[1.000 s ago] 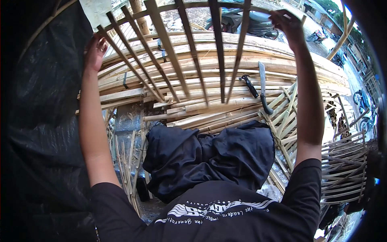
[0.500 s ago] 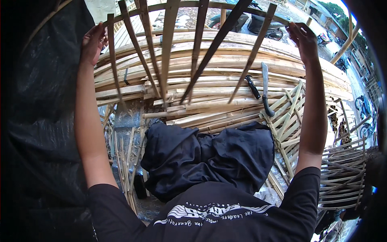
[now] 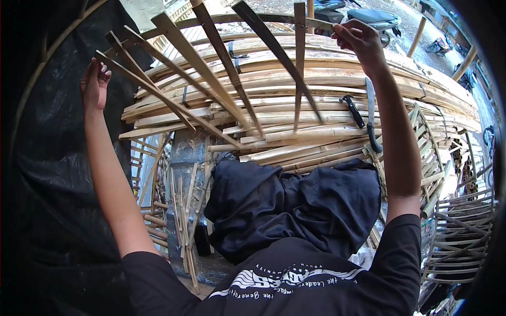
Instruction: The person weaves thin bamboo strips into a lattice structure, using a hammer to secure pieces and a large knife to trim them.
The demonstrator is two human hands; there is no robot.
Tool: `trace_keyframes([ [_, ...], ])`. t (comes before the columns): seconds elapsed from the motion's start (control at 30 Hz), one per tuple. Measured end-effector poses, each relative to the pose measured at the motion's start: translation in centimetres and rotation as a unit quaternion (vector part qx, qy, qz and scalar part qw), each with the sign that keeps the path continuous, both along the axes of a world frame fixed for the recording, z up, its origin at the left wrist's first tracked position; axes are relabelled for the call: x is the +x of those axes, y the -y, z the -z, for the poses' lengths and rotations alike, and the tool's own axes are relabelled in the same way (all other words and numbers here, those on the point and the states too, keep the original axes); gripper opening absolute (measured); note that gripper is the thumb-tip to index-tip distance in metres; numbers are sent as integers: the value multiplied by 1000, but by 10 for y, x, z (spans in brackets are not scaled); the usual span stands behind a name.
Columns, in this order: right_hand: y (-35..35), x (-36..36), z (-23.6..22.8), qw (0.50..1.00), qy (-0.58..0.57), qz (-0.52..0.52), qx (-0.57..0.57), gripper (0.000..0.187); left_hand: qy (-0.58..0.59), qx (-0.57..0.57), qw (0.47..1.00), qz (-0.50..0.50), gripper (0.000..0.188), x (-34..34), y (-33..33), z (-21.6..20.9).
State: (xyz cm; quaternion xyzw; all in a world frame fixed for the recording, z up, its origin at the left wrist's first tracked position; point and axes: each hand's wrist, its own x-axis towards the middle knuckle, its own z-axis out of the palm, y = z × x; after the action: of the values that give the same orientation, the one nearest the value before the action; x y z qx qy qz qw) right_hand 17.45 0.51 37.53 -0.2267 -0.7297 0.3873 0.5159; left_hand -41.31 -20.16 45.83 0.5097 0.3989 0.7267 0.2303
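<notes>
A lattice of bamboo slats point(image 3: 203, 75), several of them crossing one long thin strip, is held up in front of me at arm's length. My right hand point(image 3: 363, 47) pinches the strip's right end between thumb and fingers. At the other end, my left hand point(image 3: 96, 87) has its fingers curled close to the strip's tip, beside the leftmost slat; the exact contact is small and partly hidden. The slats fan out and their lower ends hang over a pile of split bamboo point(image 3: 316, 79).
On the bamboo pile lie a machete point(image 3: 371, 108) with a curved dark handle and a black-handled tool point(image 3: 353, 111). Thin sticks point(image 3: 185, 216) lie left of my lap. A dark sheet point(image 3: 52, 158) hangs at left. Woven bamboo racks point(image 3: 458, 237) stand at right; motorbikes point(image 3: 374, 19) are beyond.
The lattice has swung and tilted, its left end lower and further left. My left hand has moved left and down, my right hand a little left. The view has shifted slightly.
</notes>
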Motion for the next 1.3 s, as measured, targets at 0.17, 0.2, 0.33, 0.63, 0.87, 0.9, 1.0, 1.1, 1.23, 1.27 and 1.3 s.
trace_keyframes([
  [0.17, -15, 48, -12, 998, 13, 54, 20, 24, 8, -24, 999, 42, 10, 23, -26, 24],
  [0.2, -37, 75, -12, 996, -6, 84, -21, 24, 21, -19, 998, 53, 10, 29, -35, 29],
  [0.33, -26, 128, -51, 986, 22, 160, 38, 28, 53, -14, 992, 115, 12, 46, -74, 63],
  [0.63, 46, 106, -112, 972, 17, 211, 106, 13, 63, -20, 987, 146, 9, 68, -90, 66],
  [0.87, 13, 106, -68, 981, 110, 152, 51, 23, -3, -25, 995, 97, 14, 44, -57, 29],
  [0.9, 13, 103, -63, 984, 102, 142, 45, 21, -16, -22, 995, 94, 14, 42, -52, 22],
  [1.0, 17, 97, -55, 988, 91, 118, 29, 19, -43, -18, 995, 85, 16, 41, -43, 11],
  [1.1, 18, 92, -52, 991, 73, 110, 32, 19, -47, -21, 996, 73, 16, 37, -38, 9],
  [1.23, 16, 96, -59, 992, 46, 111, 37, 17, -36, -32, 997, 60, 16, 38, -40, 24],
  [1.27, 18, 97, -61, 992, 46, 112, 41, 17, -32, -32, 997, 62, 15, 40, -41, 27],
  [1.3, 19, 98, -63, 992, 49, 112, 44, 17, -26, -32, 997, 63, 15, 41, -42, 32],
])
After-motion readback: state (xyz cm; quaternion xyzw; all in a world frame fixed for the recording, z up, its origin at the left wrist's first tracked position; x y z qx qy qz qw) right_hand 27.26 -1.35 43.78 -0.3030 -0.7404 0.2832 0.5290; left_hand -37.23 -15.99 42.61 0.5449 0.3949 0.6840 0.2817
